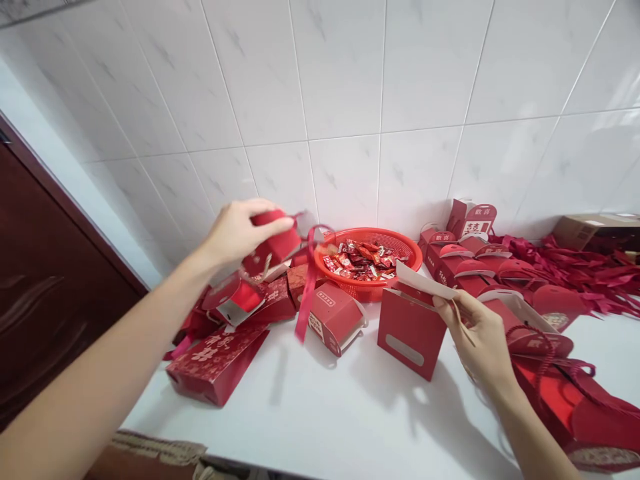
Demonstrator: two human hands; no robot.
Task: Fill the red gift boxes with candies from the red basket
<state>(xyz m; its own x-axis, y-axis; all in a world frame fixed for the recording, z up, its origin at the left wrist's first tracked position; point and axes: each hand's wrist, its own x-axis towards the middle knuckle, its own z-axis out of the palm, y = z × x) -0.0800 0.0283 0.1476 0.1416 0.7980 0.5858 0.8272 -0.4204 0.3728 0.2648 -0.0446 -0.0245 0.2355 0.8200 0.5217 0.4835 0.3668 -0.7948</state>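
My left hand (245, 233) is closed on a small red gift box (275, 245), lifted over a heap of other boxes. A dark pink ribbon (309, 287) dangles in a loop beside that box. With its thumb and fingers pinched, my right hand (473, 330) grips the pale top flap of a red paper box (407, 330). This box stands upright at the middle of the table, and a thin tan cord (463, 320) hangs by the fingers. Between the hands, another red box (330, 317) lies tilted on its side.
An orange-red plastic basket (370, 292) of wrapped sweets stands against the tiled wall. Red boxes (215, 367) are heaped at left; rows of open boxes (465, 267) fill the right. Behind those lie pink ribbons (570, 267) and a cardboard box (590, 230).
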